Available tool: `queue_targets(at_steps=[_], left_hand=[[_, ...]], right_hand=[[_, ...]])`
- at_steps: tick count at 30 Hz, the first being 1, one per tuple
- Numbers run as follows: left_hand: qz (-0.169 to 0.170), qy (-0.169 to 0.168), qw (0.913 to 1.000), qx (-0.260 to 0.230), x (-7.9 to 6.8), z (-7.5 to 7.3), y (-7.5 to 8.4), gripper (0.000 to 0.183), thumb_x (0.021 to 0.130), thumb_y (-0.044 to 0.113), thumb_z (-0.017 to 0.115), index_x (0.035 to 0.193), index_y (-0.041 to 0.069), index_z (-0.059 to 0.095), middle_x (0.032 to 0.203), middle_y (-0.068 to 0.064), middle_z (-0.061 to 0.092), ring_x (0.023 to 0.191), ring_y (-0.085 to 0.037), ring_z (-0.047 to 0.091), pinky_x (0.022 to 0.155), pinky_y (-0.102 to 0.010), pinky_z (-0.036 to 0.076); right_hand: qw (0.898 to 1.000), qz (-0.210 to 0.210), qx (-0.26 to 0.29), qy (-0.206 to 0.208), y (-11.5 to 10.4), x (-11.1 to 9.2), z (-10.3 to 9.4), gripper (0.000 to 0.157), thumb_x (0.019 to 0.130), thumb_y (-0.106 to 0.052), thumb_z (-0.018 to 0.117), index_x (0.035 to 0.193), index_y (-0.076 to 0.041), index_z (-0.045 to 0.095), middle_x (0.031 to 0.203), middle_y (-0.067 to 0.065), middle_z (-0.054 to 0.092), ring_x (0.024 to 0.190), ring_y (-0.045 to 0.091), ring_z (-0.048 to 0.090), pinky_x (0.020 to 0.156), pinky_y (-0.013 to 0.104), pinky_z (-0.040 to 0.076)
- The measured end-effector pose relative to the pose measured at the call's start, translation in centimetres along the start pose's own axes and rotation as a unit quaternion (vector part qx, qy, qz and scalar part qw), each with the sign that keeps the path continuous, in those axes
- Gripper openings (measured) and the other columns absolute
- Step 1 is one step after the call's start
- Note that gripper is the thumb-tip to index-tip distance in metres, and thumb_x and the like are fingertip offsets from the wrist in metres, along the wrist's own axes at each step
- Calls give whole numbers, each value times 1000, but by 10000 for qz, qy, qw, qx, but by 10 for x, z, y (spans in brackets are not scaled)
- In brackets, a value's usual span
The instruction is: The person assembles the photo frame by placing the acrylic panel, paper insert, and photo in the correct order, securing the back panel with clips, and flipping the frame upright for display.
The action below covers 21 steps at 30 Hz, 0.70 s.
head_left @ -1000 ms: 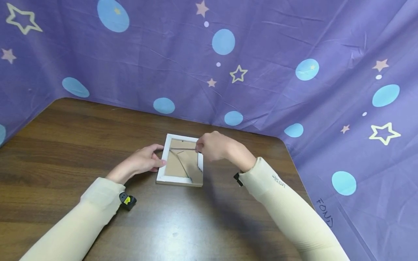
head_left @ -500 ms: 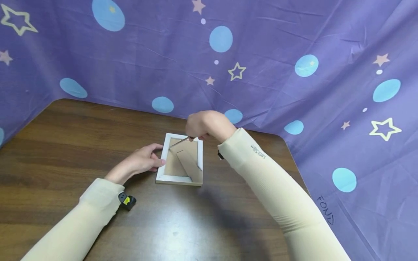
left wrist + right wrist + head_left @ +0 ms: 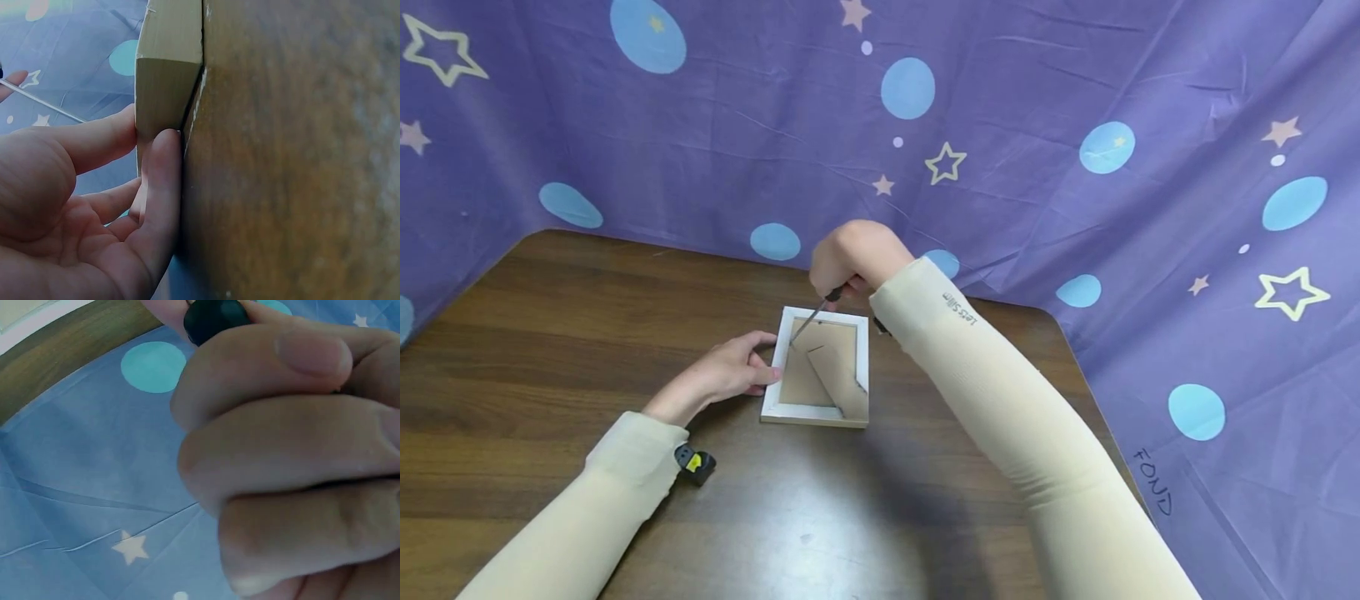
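A white picture frame (image 3: 815, 412) lies face down on the table, its brown backing board (image 3: 801, 379) and stand flap (image 3: 838, 375) showing. My left hand (image 3: 730, 369) holds the frame's left side; in the left wrist view the thumb (image 3: 106, 137) and a finger (image 3: 164, 162) touch its edge. Above the far end, my right hand (image 3: 853, 258) grips the black handle (image 3: 834, 294) of a screwdriver. Its thin metal shaft (image 3: 808, 321) slants down to the inner left edge of the frame. Curled right fingers (image 3: 269, 444) fill the right wrist view, the dark handle (image 3: 215, 319) at the top.
The brown wooden table (image 3: 625, 333) runs back to a purple curtain (image 3: 737, 125) with stars and blue dots, which also closes off the right side. A black wrist strap (image 3: 695, 463) sits at the left cuff.
My right hand has risen and moved left from the frame's right side to above its far end. The screwdriver has tipped from nearly flat to steep. The left hand stays at the frame.
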State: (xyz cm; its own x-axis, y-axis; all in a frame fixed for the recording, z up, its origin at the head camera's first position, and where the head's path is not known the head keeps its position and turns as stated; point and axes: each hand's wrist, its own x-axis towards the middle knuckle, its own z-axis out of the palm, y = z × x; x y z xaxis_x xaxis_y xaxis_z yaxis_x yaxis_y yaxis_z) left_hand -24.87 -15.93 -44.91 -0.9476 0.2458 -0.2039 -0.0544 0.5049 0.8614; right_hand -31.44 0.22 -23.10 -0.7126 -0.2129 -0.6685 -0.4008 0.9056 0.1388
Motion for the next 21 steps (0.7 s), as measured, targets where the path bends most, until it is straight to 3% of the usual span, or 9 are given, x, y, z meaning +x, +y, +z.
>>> queue_targets(at_steps=[3,7,13,21], left_hand=[[-64,5,10000,-47,0,0,-1,74,103,14,72,162,-5,31,100,-17,67,91,-23,70,83,-35,65],[-89,-17,9999,-110,1,0,-1,76,103,14,72,162,-5,29,100,-17,66,92,-24,70,84,-35,65],[-112,-20,9999,-116,0,-1,0,76,103,13,72,162,-5,29,100,-17,66,90,-24,69,83,-34,65],[-33,-16,9998,-220,0,1,-2,76,102,11,72,161,-7,29,99,-17,66,89,-22,70,82,-34,65]], right_hand=[[9995,-74,290,76,11,3,4,31,101,-22,49,93,-22,79,59,-8,50,45,4,36,44,19,31],[9969,-480,616,109,33,10,15,27,102,-25,53,85,-21,74,61,-7,50,48,5,36,44,20,28],[9891,-1035,1042,67,62,20,32,29,110,-32,49,113,-28,78,61,-5,49,48,4,37,42,19,29],[9792,-1199,1632,-111,90,31,51,33,115,-31,45,131,-26,73,65,-4,51,48,5,37,42,20,29]])
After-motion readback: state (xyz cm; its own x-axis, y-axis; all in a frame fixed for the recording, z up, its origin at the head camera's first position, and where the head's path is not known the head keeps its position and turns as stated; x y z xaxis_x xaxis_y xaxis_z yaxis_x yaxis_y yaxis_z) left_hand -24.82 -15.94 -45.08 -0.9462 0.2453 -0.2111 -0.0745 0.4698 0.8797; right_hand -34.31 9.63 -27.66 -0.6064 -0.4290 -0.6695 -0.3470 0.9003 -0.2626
